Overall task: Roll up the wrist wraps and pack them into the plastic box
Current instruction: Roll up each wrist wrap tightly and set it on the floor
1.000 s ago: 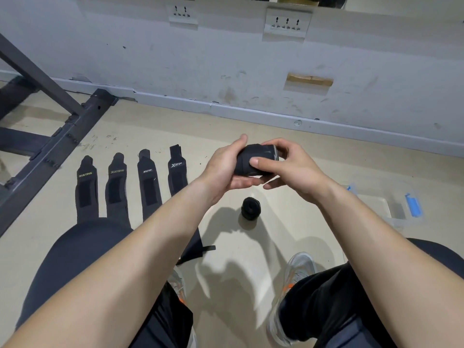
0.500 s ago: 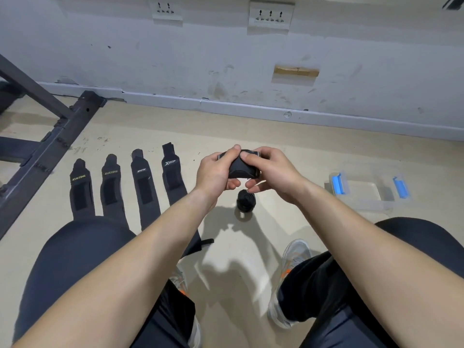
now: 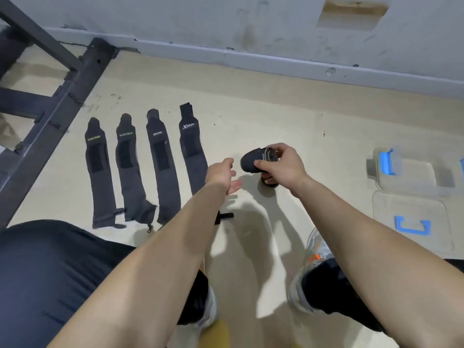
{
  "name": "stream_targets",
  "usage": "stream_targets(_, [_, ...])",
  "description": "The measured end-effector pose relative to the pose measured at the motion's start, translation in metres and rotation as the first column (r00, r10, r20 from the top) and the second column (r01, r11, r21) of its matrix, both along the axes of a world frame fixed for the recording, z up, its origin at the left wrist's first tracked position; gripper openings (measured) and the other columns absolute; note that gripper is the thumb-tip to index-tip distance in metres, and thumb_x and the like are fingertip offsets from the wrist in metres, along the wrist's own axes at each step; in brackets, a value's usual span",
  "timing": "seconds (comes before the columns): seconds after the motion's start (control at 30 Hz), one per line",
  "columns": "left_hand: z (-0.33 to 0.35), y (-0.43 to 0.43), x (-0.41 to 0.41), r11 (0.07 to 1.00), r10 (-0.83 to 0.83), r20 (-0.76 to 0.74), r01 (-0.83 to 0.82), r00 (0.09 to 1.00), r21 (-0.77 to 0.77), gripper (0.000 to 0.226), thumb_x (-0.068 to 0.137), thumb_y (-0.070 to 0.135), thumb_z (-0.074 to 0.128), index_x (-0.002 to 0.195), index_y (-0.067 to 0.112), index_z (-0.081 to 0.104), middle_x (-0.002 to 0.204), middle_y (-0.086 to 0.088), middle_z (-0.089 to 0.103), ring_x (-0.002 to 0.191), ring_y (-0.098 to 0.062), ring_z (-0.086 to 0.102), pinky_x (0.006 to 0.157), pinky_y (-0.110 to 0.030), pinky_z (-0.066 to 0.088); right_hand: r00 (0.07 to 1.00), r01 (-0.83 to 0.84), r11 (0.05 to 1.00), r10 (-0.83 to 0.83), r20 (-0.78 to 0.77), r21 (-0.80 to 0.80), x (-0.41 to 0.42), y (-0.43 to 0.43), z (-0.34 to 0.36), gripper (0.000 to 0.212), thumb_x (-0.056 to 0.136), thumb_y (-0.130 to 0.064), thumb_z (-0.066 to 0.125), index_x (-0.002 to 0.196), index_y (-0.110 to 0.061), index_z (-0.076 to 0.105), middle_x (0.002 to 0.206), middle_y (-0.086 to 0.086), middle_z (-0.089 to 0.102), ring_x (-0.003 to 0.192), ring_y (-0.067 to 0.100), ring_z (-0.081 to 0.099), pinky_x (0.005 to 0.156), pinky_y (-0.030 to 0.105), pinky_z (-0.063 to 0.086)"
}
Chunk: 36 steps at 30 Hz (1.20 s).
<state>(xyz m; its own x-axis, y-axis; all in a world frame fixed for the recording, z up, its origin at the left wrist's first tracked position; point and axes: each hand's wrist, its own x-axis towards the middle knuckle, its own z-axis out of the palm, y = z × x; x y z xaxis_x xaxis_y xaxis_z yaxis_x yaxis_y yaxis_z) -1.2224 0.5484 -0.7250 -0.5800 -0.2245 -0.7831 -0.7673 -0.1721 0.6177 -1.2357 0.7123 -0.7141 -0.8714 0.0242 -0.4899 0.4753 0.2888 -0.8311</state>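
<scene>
Closest in, the person's dark shorts (image 3: 50,272) are filling the bottom left corner. A grey shoe (image 3: 315,247) with an orange flash is peeking out, nearer than the plastic box (image 3: 414,190) and to its left. Both bare forearms are stretching forward over the floor (image 3: 251,116). The clear lid (image 3: 411,209) is lying flat just on the near side of the box, with a blue clip (image 3: 413,227) showing on it.

Now the hands! The left hand (image 3: 222,175) is hanging above the floor well to the left of the box, its fingers loose and apart, carrying nothing. The right hand (image 3: 281,167) is working between that hand and the box. Its fingers are curling round a rolled wrist wrap (image 3: 251,160), the thumb pressing on the side and the spiral end showing between thumb and fingers. Right beneath that hand a second roll (image 3: 270,183) is resting on the floor, mostly hidden.

The box itself is standing open-topped at the right edge, with another blue clip (image 3: 388,163) sitting on its left end. Far to the left of the box, four flat wraps (image 3: 162,167) are lying side by side, their printed ends pointing away from the person. Farther left a black metal frame (image 3: 57,109) is running back toward the baseboard (image 3: 276,61) and the grey wall (image 3: 226,16), both beyond the box.
</scene>
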Motion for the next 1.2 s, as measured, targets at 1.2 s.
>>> stream_targets(1.2, [-0.197,-0.111,0.051,0.843,-0.171,0.291,0.293,0.941,-0.451,0.044,0.094,0.014,0.057,0.137,0.013,0.047,0.139,-0.008,0.046,0.101,-0.027,0.048,0.086,-0.035,0.044,0.790,-0.611,0.720,0.526,0.314,0.330,0.014,-0.146,-0.196,0.049,0.096,-0.013,0.050,0.144,-0.005,0.042,0.146,0.014,0.046,0.125,0.032,0.054,0.092,0.031,0.041])
